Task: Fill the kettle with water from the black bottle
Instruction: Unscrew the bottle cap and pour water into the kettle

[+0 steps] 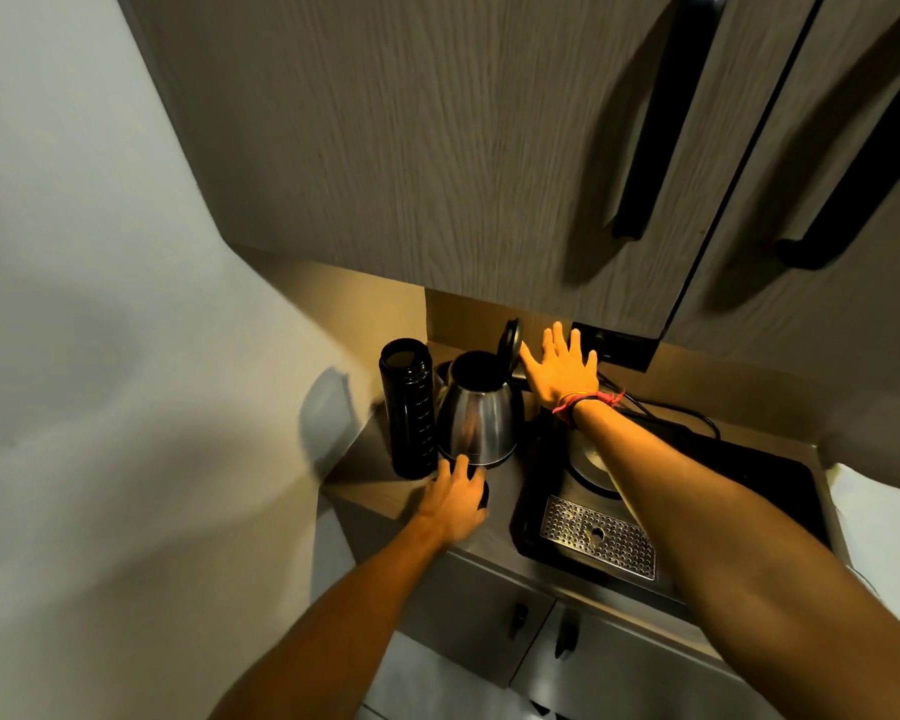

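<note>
The black bottle (409, 413) stands upright and uncapped at the counter's left end, touching the steel kettle (481, 423) to its right. The kettle's black lid (509, 341) is flipped up and its mouth is open. My left hand (453, 498) rests on the counter just in front of the kettle, fingers curled over a small black cap (483, 495). My right hand (562, 368) hovers behind and to the right of the kettle, fingers spread, beside the raised lid and holding nothing.
A black tray (780, 491) to the right holds a perforated metal grid (598, 537) and a round kettle base (588, 465), partly under my right forearm. Black cables (661, 407) run behind. A wooden upper cabinet (437, 148) overhangs low. The wall (126, 356) closes the left side.
</note>
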`<state>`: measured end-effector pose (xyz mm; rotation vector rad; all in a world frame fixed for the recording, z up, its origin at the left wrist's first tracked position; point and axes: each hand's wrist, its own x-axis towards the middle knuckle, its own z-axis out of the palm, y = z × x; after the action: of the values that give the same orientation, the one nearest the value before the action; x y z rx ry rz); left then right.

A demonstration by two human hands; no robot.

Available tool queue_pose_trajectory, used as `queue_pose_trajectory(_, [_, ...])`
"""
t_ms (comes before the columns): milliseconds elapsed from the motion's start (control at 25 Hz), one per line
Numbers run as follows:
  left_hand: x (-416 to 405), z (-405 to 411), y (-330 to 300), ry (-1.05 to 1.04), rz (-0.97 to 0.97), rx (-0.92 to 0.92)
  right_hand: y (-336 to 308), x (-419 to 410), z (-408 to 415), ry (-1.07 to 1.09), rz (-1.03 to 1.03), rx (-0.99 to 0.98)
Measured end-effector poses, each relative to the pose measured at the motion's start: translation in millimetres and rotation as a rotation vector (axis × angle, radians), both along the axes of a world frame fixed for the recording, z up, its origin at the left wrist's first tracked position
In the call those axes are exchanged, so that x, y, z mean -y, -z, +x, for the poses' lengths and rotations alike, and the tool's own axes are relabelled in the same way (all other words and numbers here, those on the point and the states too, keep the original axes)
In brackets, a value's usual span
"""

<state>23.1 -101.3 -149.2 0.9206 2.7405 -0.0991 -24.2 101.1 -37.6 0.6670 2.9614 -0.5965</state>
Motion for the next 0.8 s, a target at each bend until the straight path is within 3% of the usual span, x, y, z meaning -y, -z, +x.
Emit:
queue_pose_trajectory(80, [-1, 0, -5, 0.025, 0.063, -0.135, 1, 0, 0, 0.002, 0.004, 0.000])
queue_pose_trajectory(240, [-3, -23, -55, 0.306, 0.397, -0.661, 3, -2, -1, -0.015, 0.015, -0.043])
queue_pose_trajectory(280, [-2, -34, -74, 0.285, 0.483, -0.743, 4, -2, -1, -0.018, 0.017, -0.056])
queue_pose_trajectory(360, [10, -57, -107, 0.056, 0.613, -0.807, 4, -3, -1, -0.026, 0.021, -0.069])
queue_pose_trajectory(440, [34, -75, -120, -0.307, 0.741, -0.657, 4, -3, -1, -0.031, 0.036, -0.066])
queue_pose_trajectory(480, [47, -81, -119, -0.444, 0.852, -0.469, 3, -3, -2, -0.032, 0.041, -0.064])
queue_pose_trajectory(560, [66, -83, -109, -0.565, 1.119, 0.041, 3, -3, -2, -0.034, 0.048, -0.061])
queue_pose_trajectory(640, [71, -79, -100, -0.555, 1.186, 0.357, 4, -2, -2, -0.032, 0.045, -0.052])
queue_pose_trajectory(800, [63, -77, -91, -0.644, 1.233, 0.387, 8, 0, -3, -0.011, 0.019, -0.047])
